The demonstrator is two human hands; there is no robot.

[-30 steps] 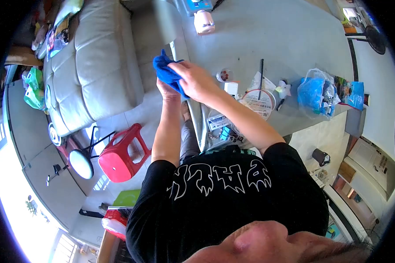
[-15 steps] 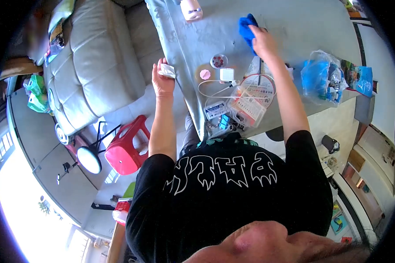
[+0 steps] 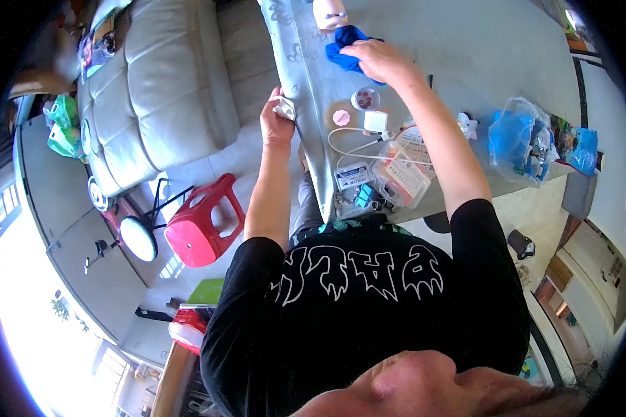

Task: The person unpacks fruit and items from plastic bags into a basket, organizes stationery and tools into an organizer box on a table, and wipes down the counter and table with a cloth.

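Observation:
My right hand (image 3: pixel 377 60) presses a crumpled blue cloth (image 3: pixel 345 46) onto the grey table (image 3: pixel 466 48), near its left edge. My left hand (image 3: pixel 277 119) hangs just off that edge, closed around a small white wad (image 3: pixel 285 107) like crumpled tissue. Close by the cloth sit a small round dish with red bits (image 3: pixel 365 99), a pink disc (image 3: pixel 341 117) and a white charger block (image 3: pixel 375 121) with its cable.
Clear packets and small boxes (image 3: pixel 396 174) crowd the table's near edge. Blue plastic bags (image 3: pixel 522 142) lie to the right. A pink-and-white object (image 3: pixel 330 14) stands beyond the cloth. A grey sofa (image 3: pixel 160 90) and a red stool (image 3: pixel 198 229) stand left of the table.
My right hand slid the blue cloth leftward across the table towards its left edge. A second ago both hands held the cloth; now the left one holds the white wad by the edge.

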